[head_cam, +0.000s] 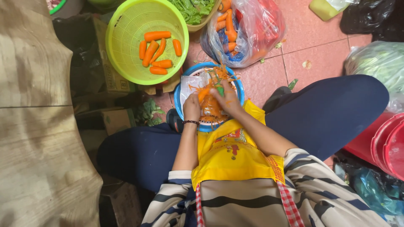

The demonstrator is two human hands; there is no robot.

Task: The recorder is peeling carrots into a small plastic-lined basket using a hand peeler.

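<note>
Head view: your hands work over the blue basin (241, 86) of carrot peelings (210, 107).
Left hand (192, 107) grips a carrot (203, 94), right hand (227, 98) a peeler (219, 89); beyond the basin, a green colander (122, 46) holds six peeled carrots (156, 52).

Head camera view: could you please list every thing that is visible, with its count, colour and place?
Peeled carrots: seven, orange, inside the colander.
Colander: one, lime green, upper left.
Basin: one, blue rim, on the floor under the hands, holding orange peelings.
Plastic bag: one, clear, top centre, with unpeeled carrots.
Leafy greens: green, top edge.
Buckets: red, right edge; number unclear.
Apron: one, yellow, on the lap.
Left hand: over the basin, black wristband.
Right hand: over the basin, gripping a green-handled peeler.
</note>
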